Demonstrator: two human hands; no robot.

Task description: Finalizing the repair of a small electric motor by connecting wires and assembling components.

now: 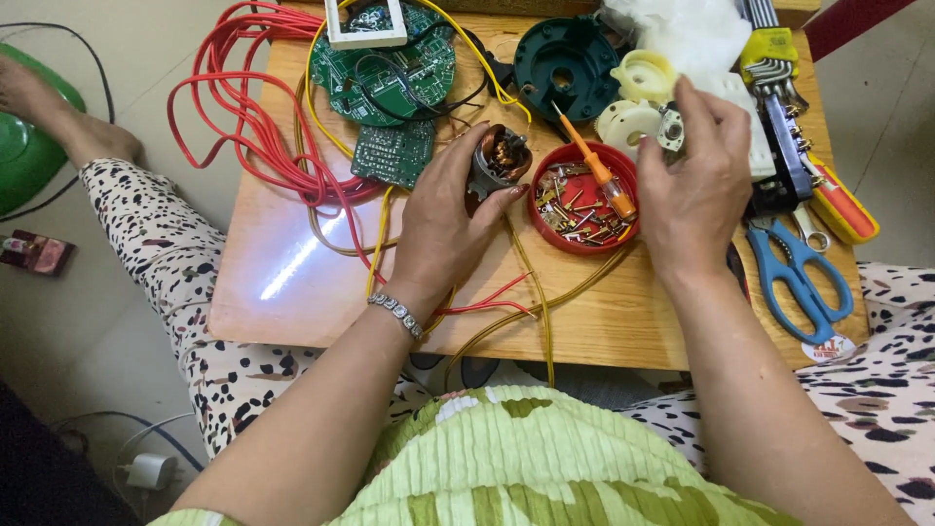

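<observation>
A small light-brown wooden worktop [292, 282] with rounded corners stands low over a pale, smooth grey floor [97, 331], and a bright streak of overhead light glares off its bare left part. On the floor to the left lie a round green plastic object [19, 146], cut off by the edge of the view, and a small dark red flat packet [34, 253]. Lower left, a white plug adapter [151, 470] with a thin pale cable rests on the floor.

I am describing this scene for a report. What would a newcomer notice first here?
Probably the left hand at the table's middle, gripping a small motor with copper windings, while the right hand pinches a small metal part. Between them stands a red dish of screws; bright red wires sprawl at the far left.
</observation>
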